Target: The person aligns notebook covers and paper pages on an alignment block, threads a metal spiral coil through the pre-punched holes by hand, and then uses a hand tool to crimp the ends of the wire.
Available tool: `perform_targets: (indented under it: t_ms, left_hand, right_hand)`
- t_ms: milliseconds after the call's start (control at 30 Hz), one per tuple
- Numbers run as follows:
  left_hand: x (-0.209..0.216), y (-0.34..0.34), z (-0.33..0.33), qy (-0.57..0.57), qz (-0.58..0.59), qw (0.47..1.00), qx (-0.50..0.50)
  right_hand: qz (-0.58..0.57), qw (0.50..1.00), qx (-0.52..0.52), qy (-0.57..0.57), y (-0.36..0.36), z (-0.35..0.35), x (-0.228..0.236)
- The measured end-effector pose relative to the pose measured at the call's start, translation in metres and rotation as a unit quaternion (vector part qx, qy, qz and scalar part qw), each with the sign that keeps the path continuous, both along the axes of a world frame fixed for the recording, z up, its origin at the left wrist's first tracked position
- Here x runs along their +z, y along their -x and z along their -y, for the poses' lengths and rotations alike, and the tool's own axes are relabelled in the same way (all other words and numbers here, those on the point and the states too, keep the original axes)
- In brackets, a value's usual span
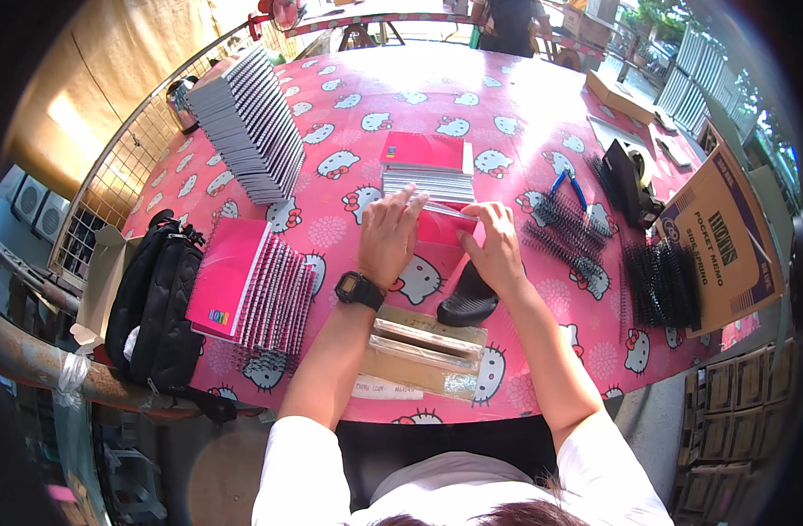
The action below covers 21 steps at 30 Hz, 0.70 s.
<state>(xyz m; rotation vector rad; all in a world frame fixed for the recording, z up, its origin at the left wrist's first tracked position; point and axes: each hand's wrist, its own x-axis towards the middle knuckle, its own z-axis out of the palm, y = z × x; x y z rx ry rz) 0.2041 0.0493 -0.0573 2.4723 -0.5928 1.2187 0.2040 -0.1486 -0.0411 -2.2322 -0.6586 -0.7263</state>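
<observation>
- Gripping a pink notepad on the bench, my right hand; left hand over its edge, grip unclear from here.
- Coil-bound notebooks look done; loose coils suggest more left.

Far counter: open — passable
Centre: pink notebook pile blocks
Left barrier: tall notebook stack, black bag
Right clutter: black coils, cardboard box

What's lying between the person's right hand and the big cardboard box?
In the head view: a loose pile of black coils nearer the right hand, then a denser bundle beside the box. Blue pliers lie by the pile's far edge.
</observation>
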Motion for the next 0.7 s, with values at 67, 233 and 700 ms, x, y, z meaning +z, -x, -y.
perform_targets:
  t_ms: [67,233,700]
  left_hand:
    - [0.002,0.003,0.0,-0.02,-0.008,1.0,0.013]
    - [0.016,0.012,-0.028,-0.089,-0.017,0.996,0.019]
    - [0.106,0.152,-0.022,0.069,-0.207,0.954,-0.204]
  right_hand:
    - [-0.038,0.999,0.021,-0.011,0.0,-0.003,-0.003]
    - [-0.14,0.978,0.111,-0.107,0.012,-0.014,0.01]
    - [-0.124,0.964,0.203,-0.12,0.149,0.032,0.044]
